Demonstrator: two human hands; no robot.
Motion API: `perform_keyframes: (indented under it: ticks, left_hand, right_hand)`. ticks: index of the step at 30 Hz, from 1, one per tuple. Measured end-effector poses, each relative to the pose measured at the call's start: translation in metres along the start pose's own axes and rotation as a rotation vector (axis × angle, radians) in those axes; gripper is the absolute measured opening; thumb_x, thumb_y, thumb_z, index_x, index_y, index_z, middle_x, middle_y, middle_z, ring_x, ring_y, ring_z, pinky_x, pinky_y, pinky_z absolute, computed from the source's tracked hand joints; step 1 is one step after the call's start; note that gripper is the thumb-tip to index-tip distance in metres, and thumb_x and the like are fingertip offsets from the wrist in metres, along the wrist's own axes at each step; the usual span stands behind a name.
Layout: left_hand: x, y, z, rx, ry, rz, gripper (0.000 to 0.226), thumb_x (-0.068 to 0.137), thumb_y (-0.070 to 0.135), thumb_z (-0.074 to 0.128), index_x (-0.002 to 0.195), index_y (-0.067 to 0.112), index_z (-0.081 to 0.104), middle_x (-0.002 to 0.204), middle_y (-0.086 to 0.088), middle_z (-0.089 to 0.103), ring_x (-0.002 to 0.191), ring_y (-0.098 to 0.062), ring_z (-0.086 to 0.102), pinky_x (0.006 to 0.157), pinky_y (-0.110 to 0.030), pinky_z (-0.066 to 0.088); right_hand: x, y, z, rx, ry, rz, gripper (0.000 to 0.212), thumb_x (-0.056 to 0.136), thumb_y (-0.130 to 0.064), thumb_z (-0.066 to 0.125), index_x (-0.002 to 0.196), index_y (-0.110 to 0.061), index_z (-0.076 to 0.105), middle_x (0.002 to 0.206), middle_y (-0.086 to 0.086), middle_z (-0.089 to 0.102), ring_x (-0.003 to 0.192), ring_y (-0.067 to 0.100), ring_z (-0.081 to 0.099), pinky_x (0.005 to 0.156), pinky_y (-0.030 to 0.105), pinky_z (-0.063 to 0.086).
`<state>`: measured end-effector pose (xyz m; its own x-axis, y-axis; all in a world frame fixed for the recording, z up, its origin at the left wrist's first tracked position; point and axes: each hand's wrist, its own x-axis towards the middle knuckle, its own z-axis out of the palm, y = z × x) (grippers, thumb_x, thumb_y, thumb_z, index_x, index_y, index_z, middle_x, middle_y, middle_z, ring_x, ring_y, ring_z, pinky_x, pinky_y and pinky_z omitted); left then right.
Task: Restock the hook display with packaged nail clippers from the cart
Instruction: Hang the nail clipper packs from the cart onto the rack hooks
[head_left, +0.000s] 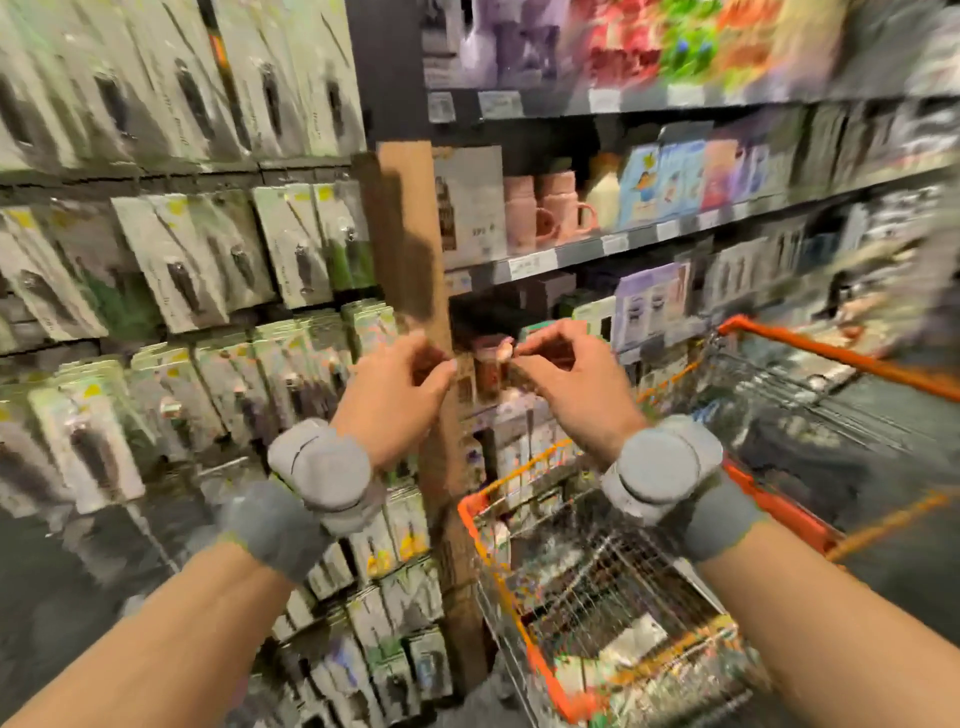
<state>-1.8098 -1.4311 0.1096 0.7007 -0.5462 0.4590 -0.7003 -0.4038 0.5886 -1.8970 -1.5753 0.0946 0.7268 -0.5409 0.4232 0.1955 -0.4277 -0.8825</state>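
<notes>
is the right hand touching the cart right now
Apart. The head view shows the right hand raised in front of the shelves, fingers curled as if pinching something small, well above the orange rim of the cart; blur hides what, if anything, it pinches.

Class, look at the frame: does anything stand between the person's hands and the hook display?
Nothing visible does. Both the left hand and right hand are raised in front of the wooden post; the hook display lies open to their left, the cart lower right.
</notes>
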Motion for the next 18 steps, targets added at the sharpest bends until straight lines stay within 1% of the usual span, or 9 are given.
perform_keyframes:
  ticks: [2, 5, 6, 9, 10, 11, 13, 15, 18]
  left_hand:
    - [0.005, 0.019, 0.038, 0.032, -0.035, 0.029, 0.010, 0.090, 0.018, 0.059, 0.080, 0.016, 0.059, 0.073, 0.002, 0.058, 0.080, -0.023, 0.057, 0.073, -0.029, 0.041]
    - [0.010, 0.037, 0.090, 0.028, -0.095, 0.014, 0.010, 0.089, 0.018, 0.060, 0.080, 0.019, 0.059, 0.075, 0.002, 0.059, 0.078, -0.020, 0.057, 0.072, -0.030, 0.042]
    - [0.012, 0.040, 0.106, 0.020, -0.120, -0.003, 0.008, 0.089, 0.018, 0.060, 0.081, 0.018, 0.060, 0.075, 0.002, 0.061, 0.077, -0.020, 0.059, 0.072, -0.030, 0.044]
    - [0.022, 0.044, 0.168, -0.005, -0.200, -0.085, 0.006, 0.089, 0.019, 0.060, 0.086, 0.015, 0.063, 0.079, -0.001, 0.064, 0.083, -0.024, 0.062, 0.076, -0.033, 0.047]
    - [0.023, 0.043, 0.173, 0.007, -0.226, -0.098, 0.007, 0.090, 0.020, 0.059, 0.085, 0.017, 0.062, 0.080, 0.000, 0.064, 0.083, -0.023, 0.062, 0.074, -0.030, 0.045]
    - [0.028, 0.040, 0.200, 0.003, -0.268, -0.129, 0.008, 0.091, 0.021, 0.058, 0.084, 0.018, 0.060, 0.080, 0.001, 0.064, 0.082, -0.021, 0.062, 0.072, -0.027, 0.043]
    - [0.035, 0.034, 0.231, -0.018, -0.322, -0.202, 0.009, 0.093, 0.023, 0.056, 0.086, 0.017, 0.059, 0.084, -0.002, 0.067, 0.081, -0.022, 0.062, 0.073, -0.029, 0.045]
    - [0.041, 0.020, 0.260, -0.045, -0.362, -0.278, 0.011, 0.093, 0.024, 0.055, 0.089, 0.015, 0.060, 0.089, -0.005, 0.069, 0.082, -0.025, 0.063, 0.077, -0.034, 0.049]
    - [0.051, -0.009, 0.305, 0.003, -0.425, -0.371, 0.015, 0.093, 0.025, 0.055, 0.097, 0.012, 0.061, 0.094, -0.003, 0.066, 0.084, -0.022, 0.059, 0.075, -0.030, 0.045]
  right_hand:
    - [0.006, 0.022, -0.038, 0.007, 0.004, 0.035, 0.025, 0.085, -0.002, 0.062, 0.074, -0.023, 0.053, 0.073, -0.008, 0.057, 0.068, 0.005, 0.052, 0.069, 0.020, 0.041]
    - [0.009, 0.055, -0.086, -0.006, -0.020, 0.099, 0.027, 0.085, 0.001, 0.060, 0.073, -0.022, 0.052, 0.073, -0.005, 0.057, 0.070, 0.010, 0.053, 0.074, 0.026, 0.045]
    - [0.010, 0.066, -0.098, -0.010, -0.026, 0.117, 0.027, 0.085, 0.002, 0.060, 0.073, -0.021, 0.053, 0.072, -0.005, 0.057, 0.070, 0.011, 0.053, 0.073, 0.026, 0.045]
    - [0.015, 0.113, -0.139, -0.060, -0.070, 0.191, 0.025, 0.086, 0.004, 0.059, 0.076, -0.018, 0.052, 0.075, -0.002, 0.058, 0.070, 0.008, 0.052, 0.067, 0.014, 0.042]
    - [0.015, 0.119, -0.141, -0.077, -0.072, 0.209, 0.027, 0.085, 0.004, 0.059, 0.074, -0.019, 0.052, 0.079, 0.001, 0.059, 0.072, 0.010, 0.053, 0.069, 0.015, 0.043]
    - [0.019, 0.143, -0.153, -0.087, -0.074, 0.249, 0.028, 0.085, 0.004, 0.060, 0.073, -0.021, 0.052, 0.081, 0.003, 0.060, 0.075, 0.012, 0.054, 0.073, 0.019, 0.044]
    - [0.026, 0.172, -0.163, -0.116, -0.091, 0.309, 0.026, 0.084, -0.001, 0.062, 0.073, -0.023, 0.055, 0.080, 0.000, 0.061, 0.077, 0.014, 0.056, 0.077, 0.028, 0.046]
    - [0.033, 0.201, -0.169, -0.145, -0.131, 0.370, 0.022, 0.086, -0.005, 0.063, 0.075, -0.023, 0.056, 0.076, -0.004, 0.058, 0.071, 0.011, 0.053, 0.072, 0.027, 0.044]
    - [0.051, 0.245, -0.171, -0.193, -0.212, 0.429, 0.014, 0.087, -0.006, 0.062, 0.082, -0.019, 0.058, 0.070, -0.003, 0.053, 0.063, 0.009, 0.048, 0.061, 0.018, 0.041]
